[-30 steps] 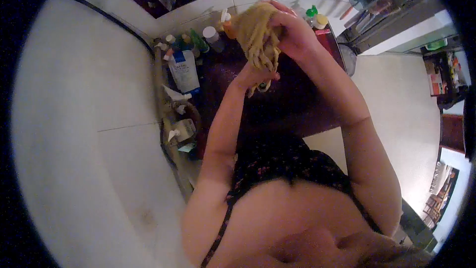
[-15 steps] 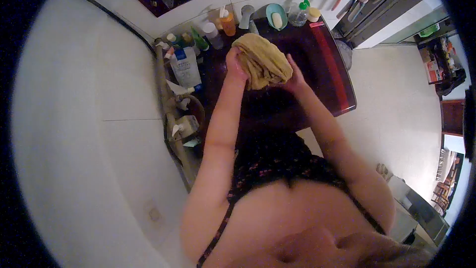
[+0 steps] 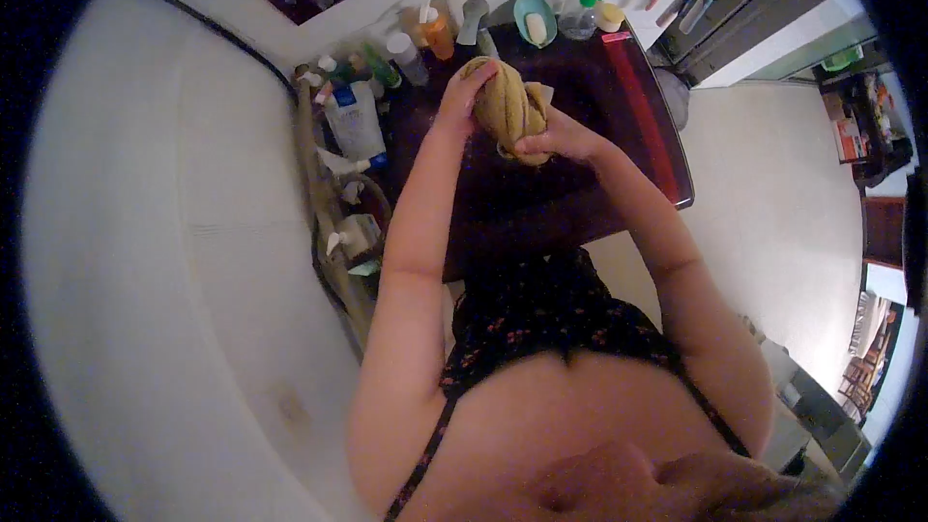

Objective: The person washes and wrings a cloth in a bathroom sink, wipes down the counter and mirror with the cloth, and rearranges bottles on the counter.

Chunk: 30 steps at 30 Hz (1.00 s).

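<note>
Between your two hands, above the middle of the glossy dark-red tabletop (image 3: 599, 188), is a bunched mustard-yellow fabric cloth (image 3: 512, 108). Your left hand (image 3: 464, 99) is curled round its left side, thumb over the upper end; your right hand (image 3: 568, 138) grips its lower right part, thumb laid across the folds. Both are closed on the fabric, and you cannot tell from this angle how high it hangs over the surface.

Just beyond the cloth, your nearest obstacle ahead is the grey metal tap (image 3: 473, 21) near the back edge. Right of it sit an oval teal soap dish (image 3: 523, 12) holding a pale bar of soap (image 3: 536, 31), a clear bottle with a green pump (image 3: 580, 21) and a small yellow-topped jar (image 3: 610, 16), close to the back right corner. Left of the tap you have an orange bottle with a white top (image 3: 438, 36), then a white-capped bottle (image 3: 406, 58). Down the left side, a white-and-blue pouch (image 3: 356, 123) and a pale pump bottle (image 3: 359, 235) narrow the space outside your left forearm.

Your widest room is rightward: bare surface runs from your right hand to the bright red strip (image 3: 640, 111) along the right edge, with pale floor (image 3: 773, 193) past it. The near edge passes beneath your forearms.
</note>
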Motion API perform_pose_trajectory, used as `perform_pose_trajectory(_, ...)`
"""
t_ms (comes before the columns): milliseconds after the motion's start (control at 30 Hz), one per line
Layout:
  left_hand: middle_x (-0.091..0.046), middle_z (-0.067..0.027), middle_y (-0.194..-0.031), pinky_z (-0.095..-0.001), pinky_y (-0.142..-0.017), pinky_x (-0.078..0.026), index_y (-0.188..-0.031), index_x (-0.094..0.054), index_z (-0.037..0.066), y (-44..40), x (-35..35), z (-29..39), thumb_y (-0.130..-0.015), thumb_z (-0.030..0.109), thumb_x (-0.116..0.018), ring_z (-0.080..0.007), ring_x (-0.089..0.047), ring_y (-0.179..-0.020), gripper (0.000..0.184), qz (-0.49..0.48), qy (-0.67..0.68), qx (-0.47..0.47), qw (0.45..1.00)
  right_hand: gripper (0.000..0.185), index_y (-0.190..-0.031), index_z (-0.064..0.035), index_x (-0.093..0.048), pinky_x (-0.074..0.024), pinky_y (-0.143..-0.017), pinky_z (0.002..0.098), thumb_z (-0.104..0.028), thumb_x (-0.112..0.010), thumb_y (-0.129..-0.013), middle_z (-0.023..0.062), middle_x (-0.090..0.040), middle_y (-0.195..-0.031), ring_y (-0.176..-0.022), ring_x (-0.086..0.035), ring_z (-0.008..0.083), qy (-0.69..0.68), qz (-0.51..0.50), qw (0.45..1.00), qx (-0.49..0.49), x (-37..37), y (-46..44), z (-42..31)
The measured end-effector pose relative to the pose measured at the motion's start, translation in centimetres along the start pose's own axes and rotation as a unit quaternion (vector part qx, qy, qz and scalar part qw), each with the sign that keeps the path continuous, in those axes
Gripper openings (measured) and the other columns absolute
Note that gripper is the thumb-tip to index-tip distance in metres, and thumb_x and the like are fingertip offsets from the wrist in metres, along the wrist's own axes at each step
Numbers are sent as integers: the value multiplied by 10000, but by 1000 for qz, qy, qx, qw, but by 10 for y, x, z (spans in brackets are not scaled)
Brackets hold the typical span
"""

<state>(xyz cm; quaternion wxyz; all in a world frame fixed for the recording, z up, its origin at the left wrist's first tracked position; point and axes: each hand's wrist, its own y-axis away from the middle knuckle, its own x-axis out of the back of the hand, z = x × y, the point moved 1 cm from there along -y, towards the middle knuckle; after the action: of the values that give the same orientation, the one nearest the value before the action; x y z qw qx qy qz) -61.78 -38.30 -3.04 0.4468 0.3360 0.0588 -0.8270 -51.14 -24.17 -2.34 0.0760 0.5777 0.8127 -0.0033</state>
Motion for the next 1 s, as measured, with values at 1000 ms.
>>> perform_pose_trajectory(1000, -474, -152, -1143, -361, -891, -389, -1023, -466, 72, 86, -137, -26, -615, 135, -722, -322, -475, -1046, 486, -59, -619, -404, 671, 581, -1243, -132, -386, -371, -937, 447, -531, -447, -825, 77, -480, -1201, -1089, -475, 254, -530, 8, 846, -56, 57, 29, -3)
